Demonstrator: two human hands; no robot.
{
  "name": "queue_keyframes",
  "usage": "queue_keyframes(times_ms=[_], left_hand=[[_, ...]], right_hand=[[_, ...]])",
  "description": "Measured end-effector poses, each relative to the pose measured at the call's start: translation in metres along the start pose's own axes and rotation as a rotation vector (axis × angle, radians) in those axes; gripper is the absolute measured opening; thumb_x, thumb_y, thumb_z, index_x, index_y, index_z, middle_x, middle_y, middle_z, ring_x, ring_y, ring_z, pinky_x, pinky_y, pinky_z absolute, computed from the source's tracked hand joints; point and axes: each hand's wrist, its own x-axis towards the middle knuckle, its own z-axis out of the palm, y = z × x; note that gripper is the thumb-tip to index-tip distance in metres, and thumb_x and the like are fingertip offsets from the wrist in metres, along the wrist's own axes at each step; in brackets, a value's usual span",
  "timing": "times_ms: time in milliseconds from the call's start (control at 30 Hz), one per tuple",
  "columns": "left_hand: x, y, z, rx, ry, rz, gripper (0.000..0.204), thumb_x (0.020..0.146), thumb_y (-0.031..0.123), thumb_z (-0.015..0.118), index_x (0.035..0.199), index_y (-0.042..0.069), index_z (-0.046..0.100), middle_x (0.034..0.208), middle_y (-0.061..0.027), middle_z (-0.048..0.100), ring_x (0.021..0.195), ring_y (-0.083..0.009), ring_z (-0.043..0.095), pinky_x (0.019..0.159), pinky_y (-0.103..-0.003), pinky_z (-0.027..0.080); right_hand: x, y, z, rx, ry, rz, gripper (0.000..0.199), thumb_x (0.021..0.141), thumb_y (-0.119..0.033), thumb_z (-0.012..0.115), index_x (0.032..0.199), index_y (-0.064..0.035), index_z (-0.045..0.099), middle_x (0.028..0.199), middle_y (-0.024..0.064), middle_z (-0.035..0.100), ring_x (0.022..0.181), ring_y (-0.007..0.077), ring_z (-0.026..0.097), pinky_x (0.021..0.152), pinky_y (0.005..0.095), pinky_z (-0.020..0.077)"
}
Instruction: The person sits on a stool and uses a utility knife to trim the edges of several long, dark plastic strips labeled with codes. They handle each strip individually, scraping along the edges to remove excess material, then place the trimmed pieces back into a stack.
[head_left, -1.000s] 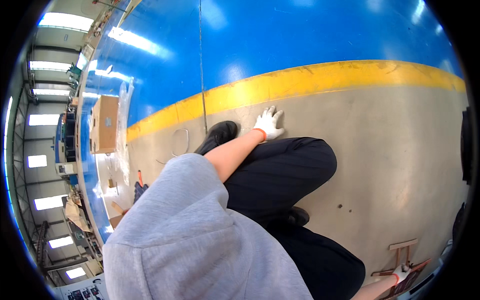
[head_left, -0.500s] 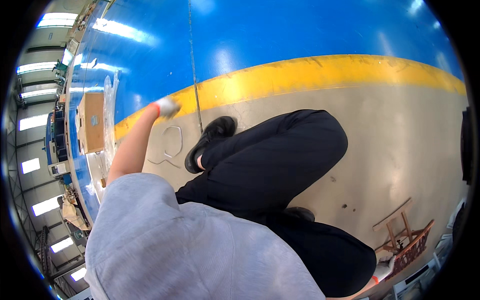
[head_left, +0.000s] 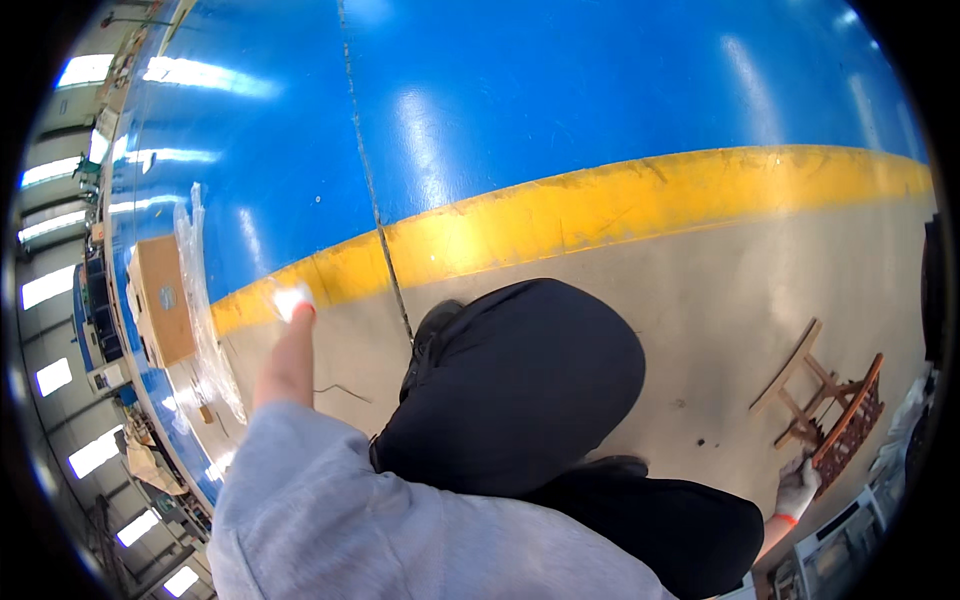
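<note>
My left hand point(head_left: 292, 300), in a white glove with a red cuff, is stretched out over the yellow floor stripe at the left. Motion and glare smear its fingers, so I cannot tell what, if anything, it holds. At the lower right, my right hand point(head_left: 797, 488), gloved the same way, has its fingers closed on the edge of a small wooden stool point(head_left: 845, 428). The stool is tipped on its side, its red-brown openwork seat facing away from my leg and its lighter legs point(head_left: 790, 368) pointing toward the middle. A thin bent wire point(head_left: 343, 390) lies beside my left forearm.
A cardboard box point(head_left: 165, 300) and clear plastic wrapping point(head_left: 205, 310) are at the left. Yellow stripe point(head_left: 560, 215) divides blue floor from grey. Small dark bits point(head_left: 703, 442) dot the floor near my knee. Pale framed panels point(head_left: 835, 550) stand at the lower right.
My left hand has drawn back leftward and nearer. The pale bent strip seen on the floor before no longer shows. My right hand and the stool sit higher in view; the view itself has shifted.
</note>
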Motion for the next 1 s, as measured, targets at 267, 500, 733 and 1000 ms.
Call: queue_keyframes(times_ms=[267,500,733,1000], left_hand=[[-0.078,0.429,-0.039,-0.443,-0.168,1.228,0.056,0.088,0.033,0.070,0.135,0.006,0.062,0.148,-0.0230,0.055,0.138,-0.0410,0.051,0.116,-0.052,0.041],[-0.183,0.439,-0.110,-0.406,-0.105,1.176,0.054,0.081,0.034,0.073,0.126,0.004,0.069,0.128,-0.0219,0.068,0.122,-0.0425,0.061,0.106,-0.052,0.048],[-0.154,0.380,-0.068,-0.230,0.113,1.060,0.058,0.092,0.042,0.061,0.142,0.013,0.063,0.149,-0.0185,0.058,0.138,-0.0366,0.053,0.113,-0.053,0.043],[-0.151,0.371,-0.002,-0.308,0.091,1.022,0.069,0.096,0.052,0.050,0.152,0.011,0.052,0.160,-0.0184,0.045,0.149,-0.0362,0.040,0.120,-0.055,0.032]], right_hand=[[-0.038,0.016,0.045,-0.006,0.333,-0.113,0.032,0.100,-0.056,0.068,0.103,-0.0243,0.067,0.078,-0.0098,0.049,0.063,0.0080,0.043,0.058,0.0252,0.0324],[-0.180,0.104,0.064,-0.546,0.348,0.243,0.077,0.103,-0.075,0.042,0.105,-0.0064,0.077,0.089,0.0016,0.068,0.080,0.0168,0.061,0.075,0.0330,0.0498],[-0.356,0.116,0.142,-0.829,0.143,0.405,0.077,0.108,-0.065,0.035,0.099,0.0019,0.071,0.083,0.0192,0.071,0.081,0.0338,0.069,0.084,0.0441,0.0520],[-0.592,0.283,0.101,-1.074,0.569,0.247,0.018,0.096,-0.019,0.055,0.086,-0.0052,0.062,0.075,0.0243,0.065,0.072,0.0462,0.065,0.068,0.0530,0.0522]])
